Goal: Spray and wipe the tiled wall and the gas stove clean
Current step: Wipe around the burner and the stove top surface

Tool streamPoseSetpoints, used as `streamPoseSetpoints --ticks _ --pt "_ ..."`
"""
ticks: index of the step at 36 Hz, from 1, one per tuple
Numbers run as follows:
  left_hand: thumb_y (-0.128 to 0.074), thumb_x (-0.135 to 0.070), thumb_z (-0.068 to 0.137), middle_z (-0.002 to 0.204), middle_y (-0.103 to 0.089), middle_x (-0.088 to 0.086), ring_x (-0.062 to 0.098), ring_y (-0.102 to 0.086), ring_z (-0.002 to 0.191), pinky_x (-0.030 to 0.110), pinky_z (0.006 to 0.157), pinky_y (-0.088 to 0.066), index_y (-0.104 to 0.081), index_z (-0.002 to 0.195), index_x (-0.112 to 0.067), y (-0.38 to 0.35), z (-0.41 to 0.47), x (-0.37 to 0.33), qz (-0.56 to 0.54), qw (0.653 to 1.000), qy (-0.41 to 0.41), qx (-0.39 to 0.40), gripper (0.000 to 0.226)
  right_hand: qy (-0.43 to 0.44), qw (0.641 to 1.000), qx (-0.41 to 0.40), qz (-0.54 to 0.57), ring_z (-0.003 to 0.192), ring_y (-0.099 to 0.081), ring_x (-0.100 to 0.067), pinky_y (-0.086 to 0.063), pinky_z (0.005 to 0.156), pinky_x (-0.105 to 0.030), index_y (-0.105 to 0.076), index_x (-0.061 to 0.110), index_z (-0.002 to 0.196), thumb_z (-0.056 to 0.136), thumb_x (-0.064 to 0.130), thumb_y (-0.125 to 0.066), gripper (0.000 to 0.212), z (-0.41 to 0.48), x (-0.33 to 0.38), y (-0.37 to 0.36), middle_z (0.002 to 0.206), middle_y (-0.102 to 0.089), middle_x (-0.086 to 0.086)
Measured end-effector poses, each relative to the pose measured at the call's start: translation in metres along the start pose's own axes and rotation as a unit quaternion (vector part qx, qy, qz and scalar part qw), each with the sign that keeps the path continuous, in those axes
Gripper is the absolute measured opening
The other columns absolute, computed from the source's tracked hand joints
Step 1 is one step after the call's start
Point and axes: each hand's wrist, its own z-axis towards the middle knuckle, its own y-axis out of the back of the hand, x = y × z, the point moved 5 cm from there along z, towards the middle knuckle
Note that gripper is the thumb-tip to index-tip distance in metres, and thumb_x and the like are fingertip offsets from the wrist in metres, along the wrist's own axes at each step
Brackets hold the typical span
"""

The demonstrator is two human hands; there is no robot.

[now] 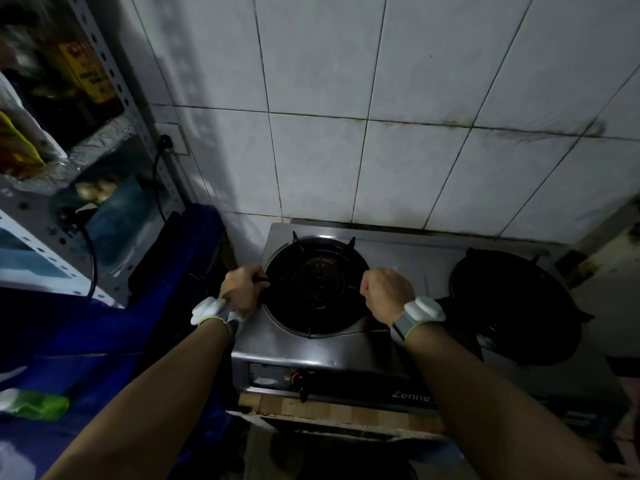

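A steel two-burner gas stove (391,258) stands against the white tiled wall (346,98). The black pan support (315,284) sits over its left burner. My left hand (242,287) grips the support's left prong. My right hand (386,291) grips its right prong. Both fists are curled tight. Dark grime runs along the wall's grout lines at the right. A green and white bottle (33,405) lies at the lower left, far from both hands.
A round black lid or pan (516,306) covers the right burner. A metal shelf rack (52,133) with bottles and bags stands at the left. A blue covered surface (145,323) adjoins the stove. A black cable (159,188) hangs from a wall socket.
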Motion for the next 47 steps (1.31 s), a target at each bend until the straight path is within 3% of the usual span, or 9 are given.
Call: streamPoseSetpoints --ticks 9,12,17,27,31,37,41,44,47 --pt "-0.069 -0.010 0.083 0.089 -0.070 0.003 0.028 -0.066 0.087 0.030 0.072 -0.046 -0.060 0.078 -0.032 -0.004 -0.001 0.001 0.018 1.000 0.024 -0.004 0.024 -0.004 0.999 -0.018 0.049 0.094 -0.065 -0.027 -0.052 0.073 -0.032 -0.074 0.026 0.091 0.092 0.024 -0.065 0.009 0.001 -0.003 0.000 0.103 -0.071 -0.004" --pt "-0.059 -0.008 0.082 0.109 -0.069 0.009 0.035 -0.063 0.098 0.035 0.079 -0.049 -0.070 0.100 -0.028 -0.002 -0.001 -0.012 0.079 0.995 0.047 -0.039 0.029 0.007 0.994 -0.058 0.095 0.096 -0.064 -0.025 -0.052 0.074 -0.032 -0.072 0.026 0.102 0.090 0.044 -0.065 0.022 -0.006 -0.017 0.000 0.106 -0.069 -0.001" --pt "-0.052 -0.025 0.090 0.106 -0.067 0.012 0.034 -0.059 0.099 0.041 0.086 -0.048 -0.069 0.110 -0.013 -0.017 -0.019 -0.078 0.063 0.984 -0.121 -0.113 0.029 -0.010 0.983 -0.123 0.138 0.102 -0.061 -0.030 -0.053 0.078 -0.039 -0.068 0.018 0.110 0.093 0.040 -0.058 0.030 -0.026 -0.063 0.006 0.111 -0.065 -0.007" --pt "-0.037 -0.038 0.092 0.105 -0.062 0.015 0.034 -0.060 0.096 0.037 0.083 -0.047 -0.068 0.102 -0.006 -0.177 -0.087 -0.237 -0.005 0.959 -0.240 0.150 0.046 -0.039 0.966 -0.172 0.189 0.096 -0.061 -0.027 -0.053 0.080 -0.043 -0.068 0.015 0.107 0.095 0.022 -0.060 0.017 -0.057 -0.165 0.037 0.105 -0.065 -0.005" --pt "-0.042 -0.042 0.082 0.114 -0.069 0.011 0.035 -0.067 0.100 0.044 0.084 -0.058 -0.075 0.106 -0.017 -0.237 -0.125 -0.250 0.125 0.939 -0.291 0.134 0.048 -0.021 0.966 -0.162 0.200 0.097 -0.061 -0.024 -0.053 0.083 -0.039 -0.069 0.016 0.107 0.093 0.019 -0.061 0.017 -0.063 -0.190 0.043 0.104 -0.065 -0.003" --pt "-0.048 -0.041 0.087 0.136 -0.060 0.006 0.028 -0.057 0.124 0.047 0.106 -0.042 -0.065 0.127 -0.024 -0.237 -0.111 -0.227 0.109 0.920 -0.361 0.105 0.047 0.035 0.972 -0.131 0.191 0.100 -0.061 -0.024 -0.052 0.086 -0.039 -0.069 0.017 0.106 0.092 0.019 -0.061 0.017 -0.058 -0.204 0.043 0.106 -0.065 -0.003" --pt "-0.033 -0.047 0.091 0.153 -0.042 0.007 0.028 -0.039 0.141 0.049 0.112 -0.037 -0.046 0.146 -0.020 -0.224 -0.054 -0.211 0.201 0.947 -0.238 0.081 0.062 0.077 0.973 -0.112 0.186 0.101 -0.059 -0.025 -0.048 0.089 -0.035 -0.069 0.016 0.107 0.090 0.020 -0.060 0.020 -0.053 -0.203 0.049 0.106 -0.064 -0.005" --pt "-0.007 -0.055 0.093 0.165 -0.010 0.010 0.030 -0.010 0.151 0.045 0.121 -0.011 -0.013 0.158 -0.019 -0.234 -0.035 -0.221 0.243 0.957 -0.120 0.101 0.074 0.094 0.970 -0.113 0.195 0.103 -0.058 -0.024 -0.046 0.091 -0.033 -0.069 0.016 0.106 0.089 0.020 -0.060 0.020 -0.053 -0.208 0.052 0.107 -0.064 -0.004" --pt "-0.011 -0.055 0.095 0.165 -0.007 0.014 0.035 -0.005 0.151 0.048 0.120 -0.008 -0.012 0.158 -0.023 -0.250 -0.042 -0.237 0.252 0.960 -0.076 0.094 0.071 0.108 0.968 -0.121 0.193 0.106 -0.058 -0.022 -0.047 0.093 -0.032 -0.070 0.018 0.108 0.090 0.022 -0.061 0.020 -0.053 -0.214 0.055 0.110 -0.063 -0.002"
